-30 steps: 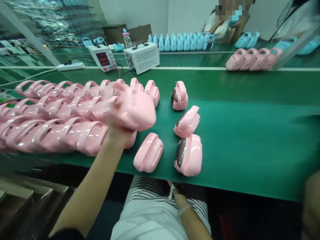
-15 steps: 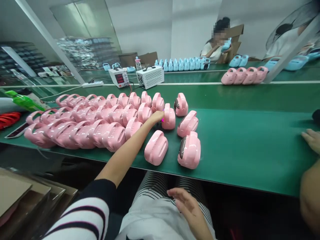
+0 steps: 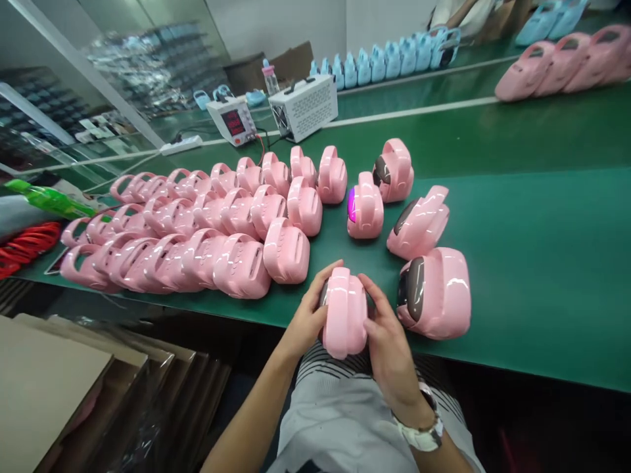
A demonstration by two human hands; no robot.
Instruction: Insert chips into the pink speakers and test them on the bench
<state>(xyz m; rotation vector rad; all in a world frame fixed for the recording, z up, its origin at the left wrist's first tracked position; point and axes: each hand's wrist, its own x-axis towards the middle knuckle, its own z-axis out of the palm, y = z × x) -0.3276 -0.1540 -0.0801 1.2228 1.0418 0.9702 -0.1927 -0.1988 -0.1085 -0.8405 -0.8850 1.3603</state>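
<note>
Both hands hold one glossy pink handled device [image 3: 344,314] at the near edge of the green table [image 3: 532,263]. My left hand [image 3: 308,316] grips its left side and my right hand [image 3: 387,338], with a watch on the wrist, grips its right side. Just to the right lies another pink device [image 3: 436,293] with a dark front panel. Beyond stand three more: one with a lit magenta panel [image 3: 365,207], one tilted [image 3: 420,223], one further back [image 3: 394,169]. A dense group of several pink devices [image 3: 197,230] fills the table to the left.
A power supply with a red display [image 3: 231,121] and a white box [image 3: 305,105] stand at the back, beside a power strip [image 3: 180,144]. Blue devices [image 3: 389,56] and more pink ones [image 3: 562,62] line the far side. Cardboard sheets [image 3: 54,387] lie lower left; red cable [image 3: 24,243] at left.
My left hand left the device with the lit panel and came back to the near edge. My right hand rose from my lap. Both now grip the pink device at the edge.
</note>
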